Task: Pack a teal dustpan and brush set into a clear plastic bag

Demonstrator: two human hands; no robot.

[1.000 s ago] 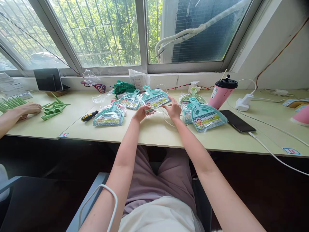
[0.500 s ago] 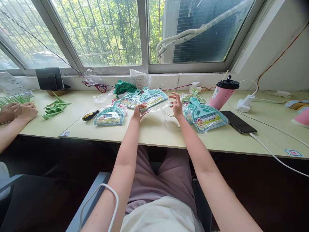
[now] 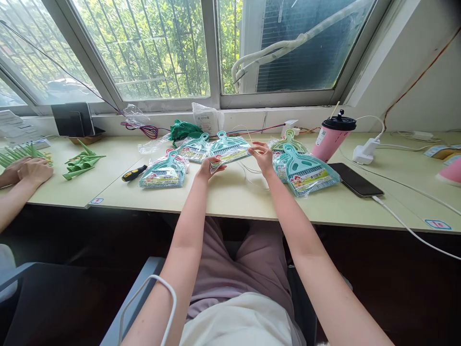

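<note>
Between my hands is a wrapped light-blue mini dustpan and brush set [image 3: 230,145], lifted just over the table with its handle pointing away from me. My left hand [image 3: 212,166] grips its near left corner. At its right corner, my right hand [image 3: 262,156] pinches the clear wrapping between thumb and fingers. Left of my hands lies a similar packed set [image 3: 163,170], and another set [image 3: 195,148] sits behind. On the right, a blue set [image 3: 311,174] leans over others, with a green one [image 3: 289,142] behind it.
A yellow-black screwdriver [image 3: 134,173] lies on the left. On the right are a pink cup [image 3: 331,138], a phone [image 3: 356,180] on a cable and a white plug [image 3: 366,151]. Another person's hands [image 3: 34,172] handle green strips [image 3: 21,154] at far left.
My right hand has moved in from an open, raised pose and closed on the right corner of the dustpan set. The set now sits slightly lower and more level in my hands.
</note>
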